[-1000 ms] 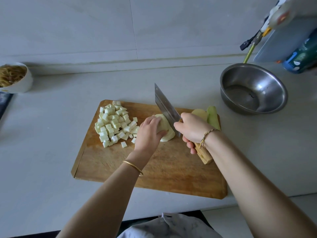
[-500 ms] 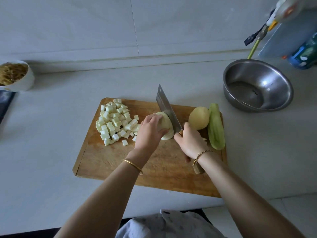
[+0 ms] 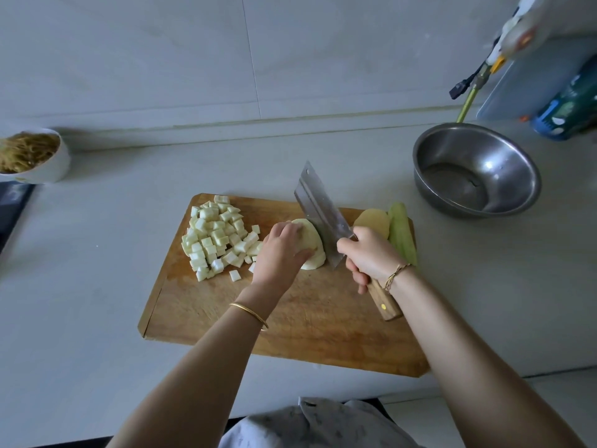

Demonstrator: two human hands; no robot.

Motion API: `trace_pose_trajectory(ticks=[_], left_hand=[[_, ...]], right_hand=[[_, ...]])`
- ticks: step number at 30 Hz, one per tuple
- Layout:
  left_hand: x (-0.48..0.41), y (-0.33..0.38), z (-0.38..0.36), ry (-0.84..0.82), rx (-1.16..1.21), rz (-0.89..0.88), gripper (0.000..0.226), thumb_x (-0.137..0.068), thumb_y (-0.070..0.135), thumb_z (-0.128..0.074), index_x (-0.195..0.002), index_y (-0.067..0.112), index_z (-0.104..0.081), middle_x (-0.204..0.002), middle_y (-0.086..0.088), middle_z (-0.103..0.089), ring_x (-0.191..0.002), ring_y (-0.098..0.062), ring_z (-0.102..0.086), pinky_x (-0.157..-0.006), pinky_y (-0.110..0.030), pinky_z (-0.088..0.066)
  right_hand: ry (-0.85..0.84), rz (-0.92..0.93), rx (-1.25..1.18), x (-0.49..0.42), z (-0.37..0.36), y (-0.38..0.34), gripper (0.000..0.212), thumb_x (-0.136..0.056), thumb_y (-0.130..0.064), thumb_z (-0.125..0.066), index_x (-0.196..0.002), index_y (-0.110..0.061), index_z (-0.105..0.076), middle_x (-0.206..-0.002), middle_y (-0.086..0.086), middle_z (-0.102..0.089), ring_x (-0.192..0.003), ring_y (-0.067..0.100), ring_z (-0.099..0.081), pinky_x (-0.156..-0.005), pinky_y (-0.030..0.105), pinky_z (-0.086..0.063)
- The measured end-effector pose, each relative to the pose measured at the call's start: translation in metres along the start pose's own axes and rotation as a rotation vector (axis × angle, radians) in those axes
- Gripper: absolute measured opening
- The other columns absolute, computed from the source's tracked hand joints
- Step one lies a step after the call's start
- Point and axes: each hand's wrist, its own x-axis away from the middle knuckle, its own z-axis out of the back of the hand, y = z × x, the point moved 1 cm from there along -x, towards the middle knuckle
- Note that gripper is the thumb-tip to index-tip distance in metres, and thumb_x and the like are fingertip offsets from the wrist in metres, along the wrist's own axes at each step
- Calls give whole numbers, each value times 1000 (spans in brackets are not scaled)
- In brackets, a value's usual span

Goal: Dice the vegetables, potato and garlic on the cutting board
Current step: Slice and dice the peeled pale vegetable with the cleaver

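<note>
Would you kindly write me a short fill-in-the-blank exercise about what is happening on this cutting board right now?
1. The right hand grips the cleaver by its ____ handle.
2. The left hand holds down the potato piece, and the blade stands on that piece's ____ side.
3. The diced cubes are piled at the ____ end of the cutting board.

Missing words: wooden; right; left.

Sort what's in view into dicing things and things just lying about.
For the job: wooden cutting board, steel cleaver with wooden handle, pale half potato, heap of pale cubes, yellow potato, green cucumber.
Lying about: round steel bowl, white noodle bowl, blue-green container.
</note>
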Motion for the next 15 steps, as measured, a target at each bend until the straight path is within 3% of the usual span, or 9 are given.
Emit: trace_pose_trajectory(ticks=[3, 6, 15], left_hand=[[0, 0, 1, -8, -22, -13, 53, -88, 29, -66, -134, 12, -47, -137, -7, -45, -119, -27, -48, -94, -36, -44], [2, 0, 0, -4, -32, -26, 52, -90, 30, -62, -136, 11, -45, -138, -7, -43, -120, -26, -48, -93, -33, -43], [0, -1, 3, -28, -6, 0, 55, -89, 28, -64, -138, 11, -45, -138, -8, -43, -122, -25, -47, -98, -34, -42]], right_hand=[[61, 71, -6, 12, 10, -9, 5, -91, -9, -40, -90, -5, -43, -63, 11, -44, -28, 16, -38, -37, 28, -42], [136, 125, -7, 18, 14, -14, 20, -90, -7, -40, -73, -11, -31, -60, 13, -42, -24, 18, -37, -37, 25, -36], [106, 76, 95, 20, 0, -12, 24, -94, -15, -38, -72, -14, -32, -62, 12, -46, -24, 16, -38, -32, 18, -32]])
